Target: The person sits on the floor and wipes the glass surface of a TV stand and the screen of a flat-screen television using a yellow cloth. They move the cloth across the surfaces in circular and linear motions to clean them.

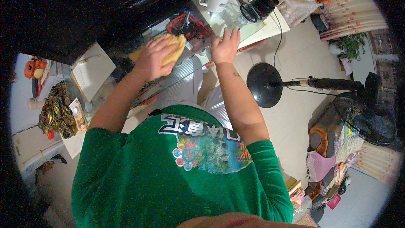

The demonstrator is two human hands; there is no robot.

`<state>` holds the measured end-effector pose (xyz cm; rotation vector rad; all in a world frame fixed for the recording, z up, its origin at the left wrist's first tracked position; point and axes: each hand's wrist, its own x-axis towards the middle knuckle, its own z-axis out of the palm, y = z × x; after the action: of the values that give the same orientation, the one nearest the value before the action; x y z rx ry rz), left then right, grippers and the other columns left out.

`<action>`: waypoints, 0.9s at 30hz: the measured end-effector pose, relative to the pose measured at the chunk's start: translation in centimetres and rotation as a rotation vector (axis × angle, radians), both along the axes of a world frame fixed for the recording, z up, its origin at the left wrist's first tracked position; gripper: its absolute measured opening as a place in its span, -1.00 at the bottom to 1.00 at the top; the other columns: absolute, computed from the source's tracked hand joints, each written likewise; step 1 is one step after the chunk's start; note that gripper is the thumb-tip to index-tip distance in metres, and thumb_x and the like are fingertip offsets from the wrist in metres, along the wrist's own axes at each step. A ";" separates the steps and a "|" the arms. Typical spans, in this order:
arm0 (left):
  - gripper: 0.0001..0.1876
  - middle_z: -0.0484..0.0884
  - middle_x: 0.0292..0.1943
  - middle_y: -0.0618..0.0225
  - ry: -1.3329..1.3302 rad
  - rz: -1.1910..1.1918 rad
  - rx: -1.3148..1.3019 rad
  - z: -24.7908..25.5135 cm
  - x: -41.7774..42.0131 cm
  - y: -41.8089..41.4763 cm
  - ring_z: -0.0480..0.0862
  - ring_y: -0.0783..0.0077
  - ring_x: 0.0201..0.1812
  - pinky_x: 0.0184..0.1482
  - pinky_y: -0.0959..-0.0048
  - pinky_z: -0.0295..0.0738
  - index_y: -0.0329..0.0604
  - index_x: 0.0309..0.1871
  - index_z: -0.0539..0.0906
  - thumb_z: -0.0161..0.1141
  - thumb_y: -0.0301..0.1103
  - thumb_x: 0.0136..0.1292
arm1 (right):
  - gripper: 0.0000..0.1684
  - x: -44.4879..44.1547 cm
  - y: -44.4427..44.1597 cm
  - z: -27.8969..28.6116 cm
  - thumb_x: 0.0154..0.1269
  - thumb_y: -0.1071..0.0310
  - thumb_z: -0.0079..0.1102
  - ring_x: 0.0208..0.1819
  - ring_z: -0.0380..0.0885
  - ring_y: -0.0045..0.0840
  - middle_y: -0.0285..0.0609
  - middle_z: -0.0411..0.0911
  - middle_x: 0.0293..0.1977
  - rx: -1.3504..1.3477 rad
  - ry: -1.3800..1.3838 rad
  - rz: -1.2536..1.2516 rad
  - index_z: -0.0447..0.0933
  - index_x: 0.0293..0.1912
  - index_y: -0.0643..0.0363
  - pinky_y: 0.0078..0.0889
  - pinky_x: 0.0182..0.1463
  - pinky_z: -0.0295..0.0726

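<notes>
My left hand point(155, 57) presses a yellow cloth point(175, 49) flat on the glass tabletop point(221, 23), fingers spread over the fabric. Part of the cloth is hidden beneath the palm. My right hand point(225, 48) rests at the front edge of the glass, fingers apart and pointing away from me, with nothing held. Through the glass, between the hands, shows a red plastic basket point(202, 31) with small things in it. Beyond my right hand stands a white mug point(215, 4) with a blue inside.
A large black television point(120, 15) borders the far side. At left lie an open notebook point(91, 72) and a golden toad figurine point(58, 114). A black object with a coiled cable point(251, 14) sits by the mug. At right a pedestal fan point(329, 84) stands on the floor.
</notes>
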<state>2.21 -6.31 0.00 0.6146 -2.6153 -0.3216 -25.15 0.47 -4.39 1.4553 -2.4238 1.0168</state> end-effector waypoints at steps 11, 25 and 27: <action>-0.33 0.45 0.49 0.17 -0.034 0.126 -0.137 -1.2 -9.4 3.9 0.31 0.05 0.57 0.58 -0.04 0.13 0.06 0.42 0.58 0.32 0.02 0.23 | -0.36 -0.9 -0.9 -0.8 0.39 0.19 0.13 0.55 0.10 0.28 0.45 0.26 0.45 -0.011 0.054 0.040 0.49 0.35 0.35 0.12 0.64 0.13; -0.34 0.53 0.41 0.07 0.008 0.315 -0.167 -1.9 3.2 -2.3 0.44 -0.08 0.48 0.52 -0.05 0.30 -0.10 0.39 0.59 0.37 -0.07 0.22 | -0.36 -1.7 -0.3 -1.4 0.42 0.13 0.12 0.56 0.11 0.24 0.44 0.30 0.42 -0.014 0.080 0.065 0.52 0.34 0.33 0.12 0.64 0.11; -0.35 0.51 0.44 0.06 -0.045 0.435 -0.199 -1.9 -0.3 -2.3 0.43 -0.10 0.48 0.55 -0.05 0.25 -0.10 0.42 0.56 0.33 -0.08 0.27 | -0.37 -1.9 -0.6 -1.6 0.42 0.13 0.12 0.56 0.11 0.24 0.43 0.29 0.43 -0.007 0.117 0.070 0.51 0.34 0.32 0.11 0.64 0.11</action>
<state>1.93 -8.59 -1.91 1.0973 -2.4275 0.0868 -27.05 -0.13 -5.98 1.5611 -2.3013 0.9249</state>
